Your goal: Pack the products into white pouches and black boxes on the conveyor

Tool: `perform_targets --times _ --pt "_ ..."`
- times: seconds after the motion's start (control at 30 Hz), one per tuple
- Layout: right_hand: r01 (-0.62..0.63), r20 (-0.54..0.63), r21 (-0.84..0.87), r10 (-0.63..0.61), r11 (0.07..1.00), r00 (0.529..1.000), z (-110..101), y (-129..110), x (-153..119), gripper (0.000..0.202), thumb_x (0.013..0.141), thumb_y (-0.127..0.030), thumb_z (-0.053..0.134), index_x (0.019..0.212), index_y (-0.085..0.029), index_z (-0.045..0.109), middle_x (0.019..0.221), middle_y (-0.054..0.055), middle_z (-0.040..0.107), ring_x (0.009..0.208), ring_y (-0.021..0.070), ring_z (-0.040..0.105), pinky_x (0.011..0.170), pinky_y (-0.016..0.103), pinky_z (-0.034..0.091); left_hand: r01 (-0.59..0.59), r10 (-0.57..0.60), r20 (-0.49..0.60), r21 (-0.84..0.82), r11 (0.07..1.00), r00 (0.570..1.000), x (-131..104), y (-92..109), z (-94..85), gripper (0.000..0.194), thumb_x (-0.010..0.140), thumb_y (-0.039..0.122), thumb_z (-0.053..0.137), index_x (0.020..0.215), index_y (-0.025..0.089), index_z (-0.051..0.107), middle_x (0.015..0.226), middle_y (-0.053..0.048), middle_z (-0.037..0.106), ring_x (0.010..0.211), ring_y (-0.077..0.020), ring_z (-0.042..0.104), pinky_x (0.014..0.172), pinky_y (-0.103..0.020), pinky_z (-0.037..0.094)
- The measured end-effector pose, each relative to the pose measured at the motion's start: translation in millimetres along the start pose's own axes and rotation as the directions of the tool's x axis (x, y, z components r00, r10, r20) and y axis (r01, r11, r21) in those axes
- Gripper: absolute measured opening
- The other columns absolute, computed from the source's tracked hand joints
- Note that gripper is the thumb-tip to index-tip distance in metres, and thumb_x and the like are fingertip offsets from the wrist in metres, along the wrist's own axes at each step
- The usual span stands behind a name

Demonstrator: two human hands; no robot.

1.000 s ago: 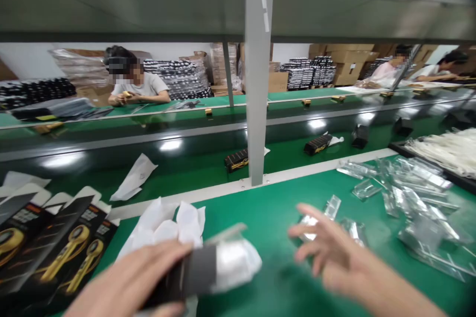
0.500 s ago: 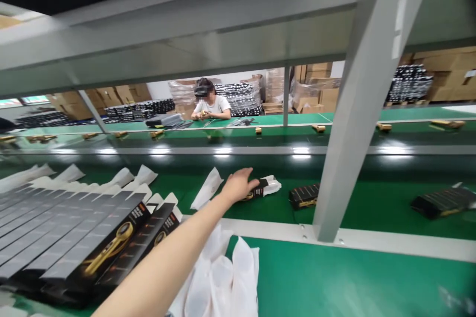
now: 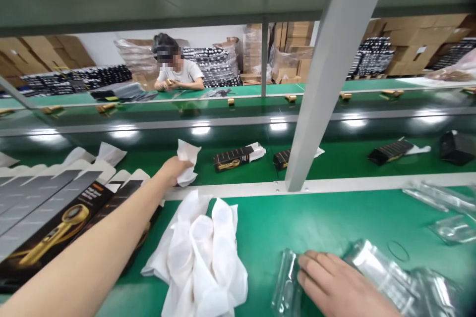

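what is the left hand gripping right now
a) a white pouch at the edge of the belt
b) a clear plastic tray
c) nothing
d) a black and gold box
a: the left hand is closed on a white pouch by the belt's near edge, while the clear plastic tray lies under the right hand.

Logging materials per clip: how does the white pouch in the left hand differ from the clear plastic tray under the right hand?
The white soft pouch is opaque and limp; the clear plastic blister tray is see-through and moulded stiff. The pouch is pinched and lifted by the left hand at the belt's edge, while the tray lies flat on the green table with the right hand resting on it. Each has more of its kind lying nearby.
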State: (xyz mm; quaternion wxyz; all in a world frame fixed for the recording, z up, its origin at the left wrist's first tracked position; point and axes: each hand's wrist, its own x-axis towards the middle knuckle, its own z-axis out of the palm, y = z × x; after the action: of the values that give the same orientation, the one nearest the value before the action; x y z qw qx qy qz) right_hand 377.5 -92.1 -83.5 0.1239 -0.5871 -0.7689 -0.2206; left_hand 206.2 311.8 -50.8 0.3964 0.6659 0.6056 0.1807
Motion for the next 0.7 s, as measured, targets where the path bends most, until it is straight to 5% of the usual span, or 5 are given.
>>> perform_targets --times 0.17,0.27,0.4,0.63,0.7 --pt "-0.108 0.108 -0.014 0.109 0.994 0.988 -22.4 10.2 -19.2 0.049 0.099 -0.022 0.013 0.111 -0.025 0.061 0.125 0.002 0.061 0.106 0.0178 0.06 0.082 0.029 0.05 -0.051 0.09 0.058 -0.478 0.877 0.994 -47.3 35.2 -11.5 0.029 0.089 0.03 0.055 0.115 0.016 0.054 0.109 -0.007 0.06 0.086 -0.0174 0.062 0.071 -0.035 0.054" --pt "-0.173 0.108 0.021 0.17 0.985 0.98 -25.1 9.0 -28.5 0.038 0.099 -0.024 0.024 0.119 -0.022 0.057 0.12 0.004 0.063 0.104 0.0182 0.059 0.087 0.029 0.046 -0.045 0.167 0.124 -0.659 0.751 0.978 -96.0 48.4 -17.6 0.017 0.087 0.021 0.057 0.103 0.014 0.056 0.093 -0.003 0.062 0.06 -0.0081 0.057 0.05 -0.021 0.048" --pt "-0.161 0.019 0.051 0.16 0.986 0.987 -21.6 -5.2 -20.2 0.049 0.099 -0.021 0.014 0.098 -0.023 0.063 0.096 0.001 0.068 0.087 0.0196 0.06 0.079 0.033 0.044 0.11 0.2 0.302 -0.761 0.639 0.932 -171.5 39.8 -15.1 0.015 0.085 0.028 0.056 0.078 0.015 0.053 0.061 0.004 0.051 0.036 -0.0041 0.038 0.031 -0.016 0.03" --pt "-0.185 0.068 0.016 0.183 0.983 0.981 -20.6 -19.0 -3.5 0.027 0.086 -0.01 0.035 0.072 -0.021 0.055 0.069 0.002 0.056 0.063 0.0197 0.049 0.063 0.034 0.037 0.66 0.008 0.714 -0.652 0.373 0.7 -276.1 7.6 13.9 0.032 0.082 0.044 0.057 0.093 0.013 0.057 0.077 -0.011 0.065 0.067 -0.0221 0.065 0.065 -0.035 0.052" --pt "-0.203 0.072 0.011 0.201 0.979 0.977 -17.6 -19.3 -6.1 0.027 0.088 -0.012 0.036 0.069 -0.021 0.052 0.069 0.002 0.054 0.063 0.0204 0.047 0.061 0.034 0.035 0.653 -0.031 0.687 -0.674 0.345 0.726 -292.0 6.7 21.8 0.035 0.083 0.04 0.059 0.104 0.012 0.056 0.099 -0.016 0.067 0.085 -0.0285 0.067 0.072 -0.039 0.053"
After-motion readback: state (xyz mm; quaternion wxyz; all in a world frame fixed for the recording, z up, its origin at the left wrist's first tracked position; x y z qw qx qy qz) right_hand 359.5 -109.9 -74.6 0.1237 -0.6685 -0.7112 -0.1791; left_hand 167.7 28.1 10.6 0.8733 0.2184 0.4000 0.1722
